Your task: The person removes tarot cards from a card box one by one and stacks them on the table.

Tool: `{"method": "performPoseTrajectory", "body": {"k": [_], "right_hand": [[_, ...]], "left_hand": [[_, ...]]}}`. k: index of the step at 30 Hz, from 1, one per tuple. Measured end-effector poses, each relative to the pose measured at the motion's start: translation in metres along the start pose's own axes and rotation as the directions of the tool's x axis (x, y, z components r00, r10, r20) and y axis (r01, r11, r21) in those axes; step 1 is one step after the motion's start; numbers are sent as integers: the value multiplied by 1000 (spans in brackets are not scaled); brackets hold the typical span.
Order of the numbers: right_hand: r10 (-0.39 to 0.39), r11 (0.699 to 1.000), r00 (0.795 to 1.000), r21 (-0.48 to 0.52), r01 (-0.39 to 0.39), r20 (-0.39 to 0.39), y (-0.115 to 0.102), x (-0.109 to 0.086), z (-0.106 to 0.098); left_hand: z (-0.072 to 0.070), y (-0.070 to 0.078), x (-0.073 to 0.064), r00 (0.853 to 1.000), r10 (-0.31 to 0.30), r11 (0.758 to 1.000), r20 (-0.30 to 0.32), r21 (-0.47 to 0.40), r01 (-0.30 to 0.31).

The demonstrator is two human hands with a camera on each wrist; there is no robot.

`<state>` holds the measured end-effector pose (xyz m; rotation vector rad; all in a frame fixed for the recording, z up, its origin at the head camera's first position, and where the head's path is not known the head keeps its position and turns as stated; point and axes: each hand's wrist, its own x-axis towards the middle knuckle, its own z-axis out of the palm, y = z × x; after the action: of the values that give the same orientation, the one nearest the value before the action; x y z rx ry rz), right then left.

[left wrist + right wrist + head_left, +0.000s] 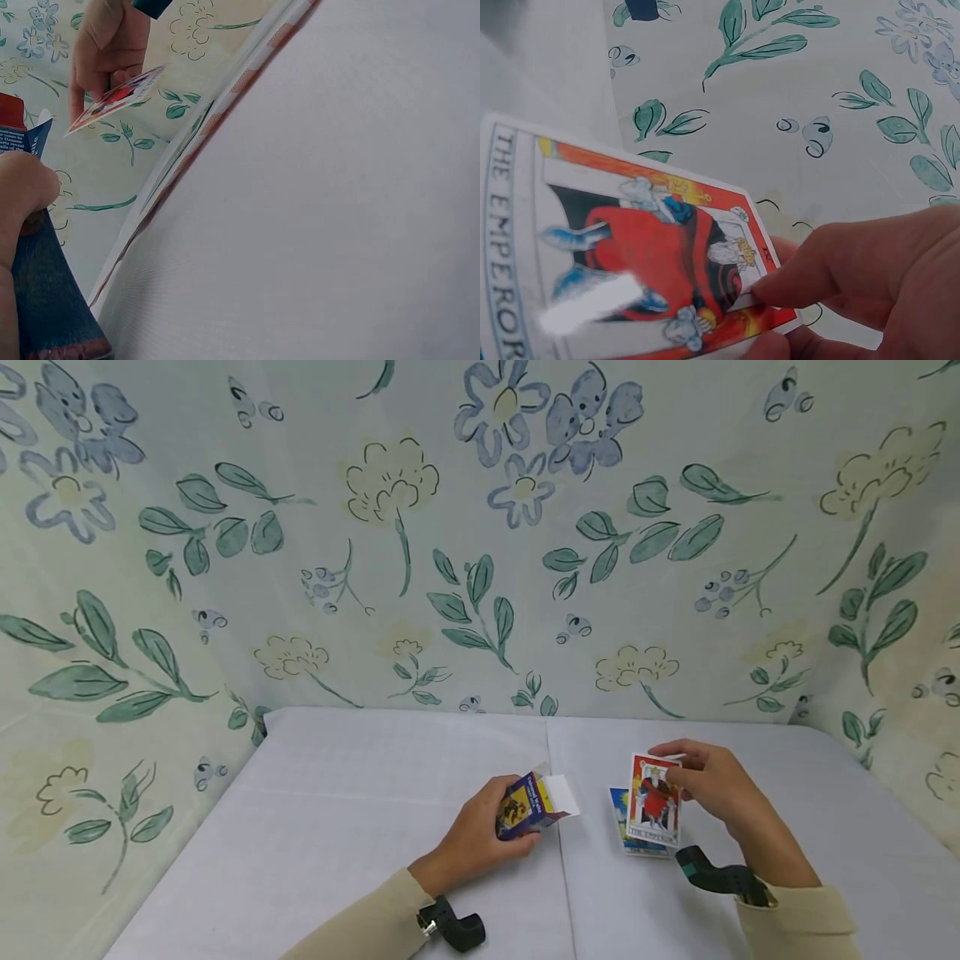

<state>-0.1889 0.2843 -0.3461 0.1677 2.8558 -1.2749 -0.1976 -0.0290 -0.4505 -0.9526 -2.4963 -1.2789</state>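
Note:
In the head view my left hand grips a small dark blue and yellow card box. Its white flap stands open toward the right. The left wrist view shows the box's dark blue side under the thumb. My right hand pinches a tarot card by its upper right corner, thumb on the face. The right wrist view shows a red-robed figure on that card, with "THE EMPEROR" along its bottom. Beneath it lies another card, blue and yellow, mostly covered.
A white cloth covers the table, with a crease running front to back near the middle. Behind and at the sides hangs a floral fabric. A black camera mount sits on each wrist, the left mount and the right mount.

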Motion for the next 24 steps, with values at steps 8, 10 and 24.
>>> {"method": "performPoseTrajectory", "body": {"k": [8,10,24], "right_hand": [[26,1000,1000,2,-26,-6,12,5,3],[31,999,1000,9,-30,-5,14,6,4],[57,997,997,53,-60,52,22,15,15]], "left_hand": [[0,1,0,1000,-11,1000,5,7,11],[0,1,0,1000,-14,1000,9,7,14],[-1,3,0,1000,-15,1000,12,10,15]]}}
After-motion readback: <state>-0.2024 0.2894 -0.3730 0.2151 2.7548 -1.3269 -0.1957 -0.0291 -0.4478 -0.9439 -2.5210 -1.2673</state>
